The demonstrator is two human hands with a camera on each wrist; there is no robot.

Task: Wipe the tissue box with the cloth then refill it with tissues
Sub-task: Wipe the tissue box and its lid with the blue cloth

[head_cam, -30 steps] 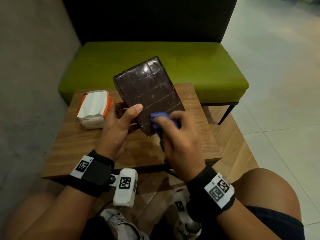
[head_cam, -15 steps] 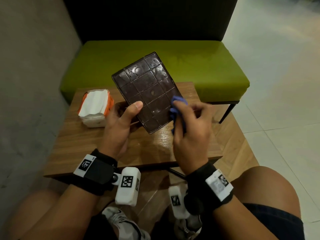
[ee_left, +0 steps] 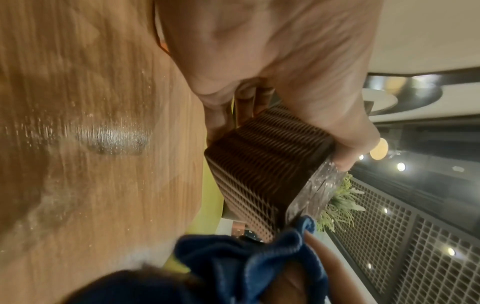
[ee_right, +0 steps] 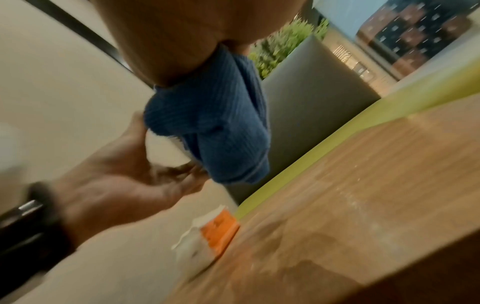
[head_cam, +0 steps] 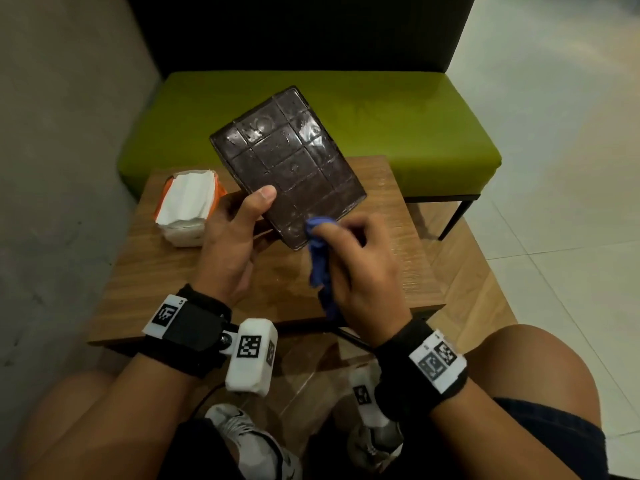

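Observation:
My left hand (head_cam: 239, 223) grips the dark brown tissue box (head_cam: 287, 161) by its near left corner, thumb on the glossy tiled face, and tilts it up above the wooden table (head_cam: 214, 271). The left wrist view shows the box's ribbed side (ee_left: 262, 164) under that hand (ee_left: 280, 82). My right hand (head_cam: 360, 265) holds a bunched blue cloth (head_cam: 320, 254) and presses it on the box's near lower corner. The cloth (ee_right: 215, 127) hangs from the right hand (ee_right: 168, 37) in the right wrist view. A white tissue pack (head_cam: 188, 206) with orange wrapping lies on the table's left.
A green bench (head_cam: 398, 126) with a dark backrest stands just behind the table. A grey wall (head_cam: 52, 168) runs along the left. Tiled floor (head_cam: 554, 168) lies to the right. My knees and shoes are below the table's near edge.
My right hand has slid the cloth from the box's right edge back down to its near corner. The left hand has kept its grip, with the box lifted slightly higher.

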